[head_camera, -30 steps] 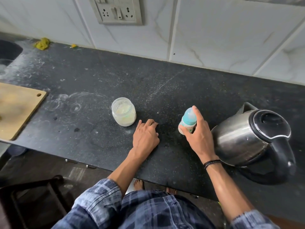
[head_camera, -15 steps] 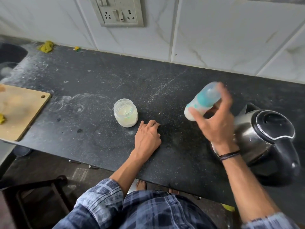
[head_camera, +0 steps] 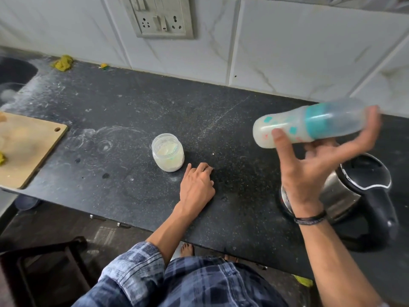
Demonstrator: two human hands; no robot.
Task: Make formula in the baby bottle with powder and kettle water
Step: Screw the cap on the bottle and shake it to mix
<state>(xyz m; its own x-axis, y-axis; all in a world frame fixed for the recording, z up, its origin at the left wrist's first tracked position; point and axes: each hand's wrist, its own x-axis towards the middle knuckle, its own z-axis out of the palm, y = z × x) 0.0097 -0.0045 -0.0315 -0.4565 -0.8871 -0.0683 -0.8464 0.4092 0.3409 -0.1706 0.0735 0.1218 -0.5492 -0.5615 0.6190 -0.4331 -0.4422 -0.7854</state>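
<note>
My right hand (head_camera: 309,171) holds the baby bottle (head_camera: 309,124) up above the black counter (head_camera: 124,120), lying almost sideways, base to the left and capped top to the right. The bottle has a teal collar, a clear cap and milky liquid inside; it is motion-blurred. My thumb lies across its base end and my fingers reach round the cap end. A small clear jar of pale powder (head_camera: 168,152) stands open on the counter. My left hand (head_camera: 197,187) rests on the counter just right of the jar. The steel kettle (head_camera: 354,191) with black lid and handle stands below my right hand.
A wooden cutting board (head_camera: 26,149) lies at the left edge, with a dark sink (head_camera: 13,72) behind it. Yellow scraps (head_camera: 63,63) lie by the tiled wall, and a socket panel (head_camera: 159,16) is on the wall. Powder dusts the counter. A dark stool (head_camera: 44,269) stands below left.
My right hand lifted the bottle off the counter, raised it and tipped it from upright to nearly sideways. My left hand stayed put.
</note>
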